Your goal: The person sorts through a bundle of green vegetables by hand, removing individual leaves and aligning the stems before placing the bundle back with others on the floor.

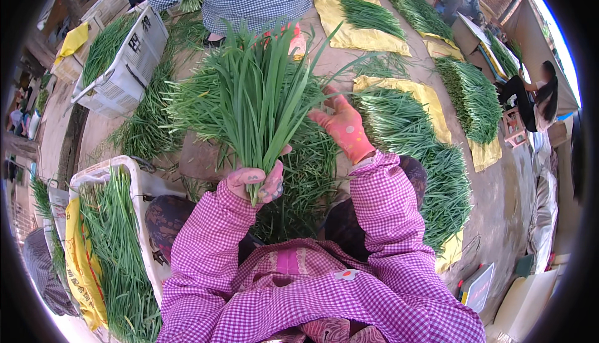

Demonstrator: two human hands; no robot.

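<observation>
My left hand (257,184), in a pale pink glove, is closed around the lower ends of a bunch of garlic chives (261,102). The long flat leaves fan out upward and away from me. Beside the bunch on the right, my right hand (344,129) wears an orange-pink glove with pale dots. Its thumb and fingers are apart near the outer leaves, and nothing shows in its grasp. Loose chives (296,193) lie on the floor below, between my knees. Behind the held bunch, a pile of chives (199,96) is partly hidden.
A white crate (134,174) with chives and a yellow sack (81,268) stands left. Another white crate (121,84) is farther back. Rows of chives (430,162) lie on yellow sacking (433,102) at right. A person in a checked shirt (249,0) sits close ahead.
</observation>
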